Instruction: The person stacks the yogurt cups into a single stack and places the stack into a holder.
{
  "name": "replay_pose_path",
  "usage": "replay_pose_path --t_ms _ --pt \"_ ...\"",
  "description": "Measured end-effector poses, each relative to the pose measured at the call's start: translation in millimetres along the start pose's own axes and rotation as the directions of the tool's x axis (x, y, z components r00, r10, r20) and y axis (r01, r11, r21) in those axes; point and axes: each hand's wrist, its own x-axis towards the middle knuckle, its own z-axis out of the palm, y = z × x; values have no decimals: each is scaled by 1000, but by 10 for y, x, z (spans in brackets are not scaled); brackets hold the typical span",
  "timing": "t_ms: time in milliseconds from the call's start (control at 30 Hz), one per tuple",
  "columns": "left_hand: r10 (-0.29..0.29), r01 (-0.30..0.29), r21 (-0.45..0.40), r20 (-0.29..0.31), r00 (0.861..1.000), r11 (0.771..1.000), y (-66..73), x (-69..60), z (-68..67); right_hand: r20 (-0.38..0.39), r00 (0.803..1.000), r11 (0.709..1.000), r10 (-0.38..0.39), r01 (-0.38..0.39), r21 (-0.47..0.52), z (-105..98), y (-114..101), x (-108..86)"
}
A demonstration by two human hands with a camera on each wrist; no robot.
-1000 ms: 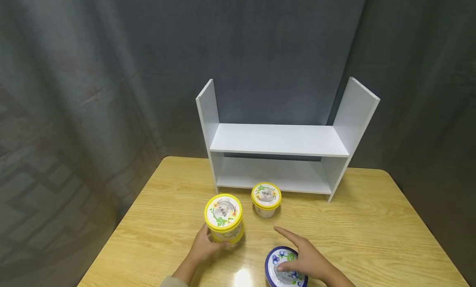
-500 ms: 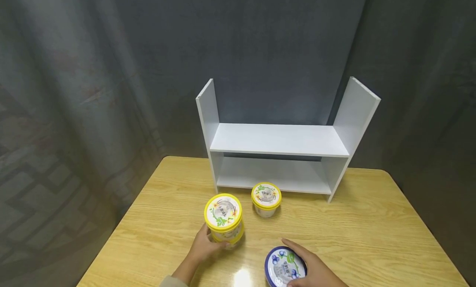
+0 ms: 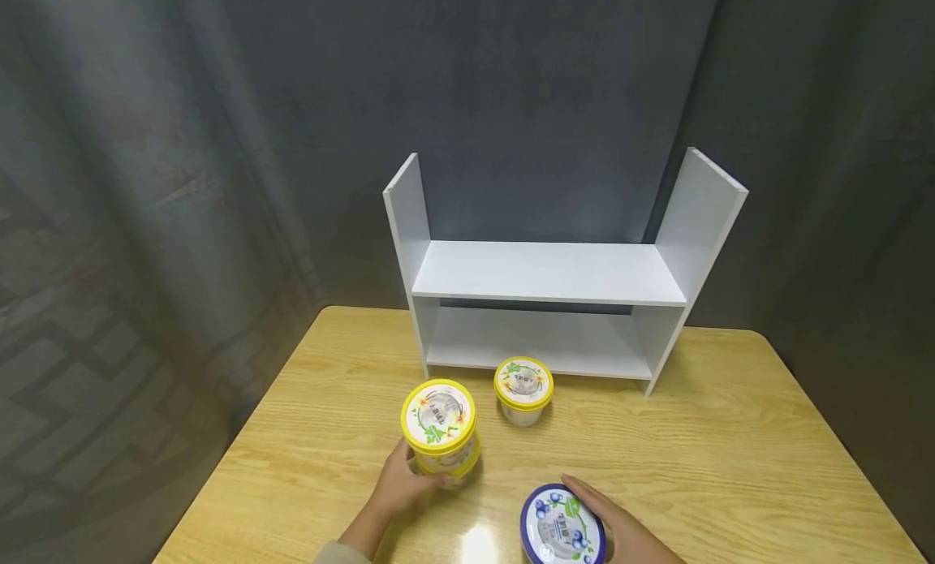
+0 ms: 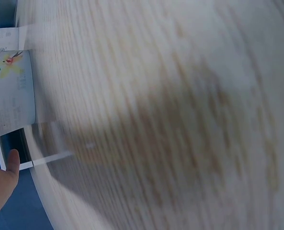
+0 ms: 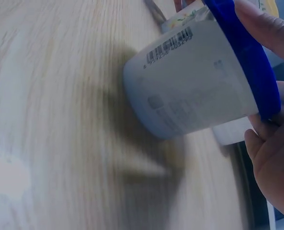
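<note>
A yellow-lidded tub sits on a second yellow-rimmed tub; my left hand grips the lower one from its left and near side. The left wrist view catches only fingers at the left edge below a tub's printed wall. A blue-lidded tub is at the near edge of the head view, with my right hand around its right side. In the right wrist view, thumb and fingers of that hand hold the blue rim of the tub.
Another yellow-lidded tub stands on the wooden table, just before the white two-level shelf with upright side panels. Dark grey curtains hang behind and beside the table.
My right hand has drawn back from over the blue lid to the tub's right side and now holds it. My left hand and the yellow-lidded tubs stay in place.
</note>
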Motion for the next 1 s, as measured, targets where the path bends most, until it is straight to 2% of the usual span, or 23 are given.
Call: replay_pose_path --t_ms 133,300,433,700,1000 --pt "-41 42 -33 15 999 999 8 3 1 4 1000 1000 22 -22 8 -4 0 -15" --pt "-58 59 -34 20 998 998 10 10 0 -31 999 1000 -5 5 -9 5 -10 -15" --pt "-60 61 -43 22 998 997 25 6 -2 -61 998 1000 -9 8 -12 24 18 -14" --pt "-55 56 -55 24 998 997 5 3 -4 -111 993 999 49 -48 12 76 104 -6" --pt "-56 57 -53 26 998 997 6 7 -3 -149 984 995 97 -95 18 67 18 -3"
